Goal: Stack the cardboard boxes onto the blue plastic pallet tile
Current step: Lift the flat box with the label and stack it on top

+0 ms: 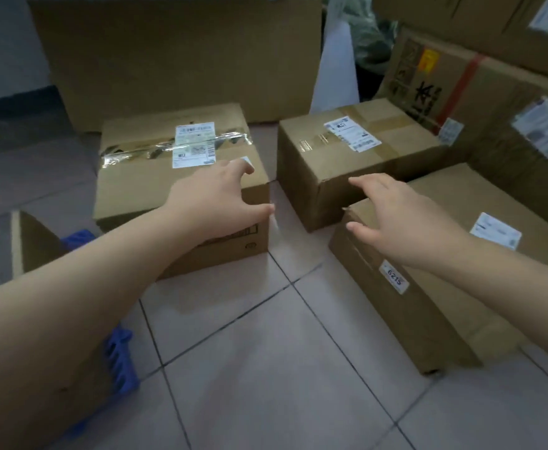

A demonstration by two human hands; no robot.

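Three cardboard boxes stand on the tiled floor. The left box (155,177) has a white label and shiny tape. My left hand (214,196) hovers spread over its near right corner, holding nothing. The middle box (347,157) sits behind a long box (445,254) marked 6215. My right hand (399,216) is spread above the long box's far left corner, fingers apart, empty. The blue plastic pallet tile (120,362) shows at the lower left, mostly hidden by my left forearm and by a box (22,245) resting on it.
A large flat cardboard sheet (175,56) leans against the back wall. Big stacked cartons (493,92) with labels and red tape fill the right side. Bare pinkish floor tiles (282,368) lie between me and the boxes.
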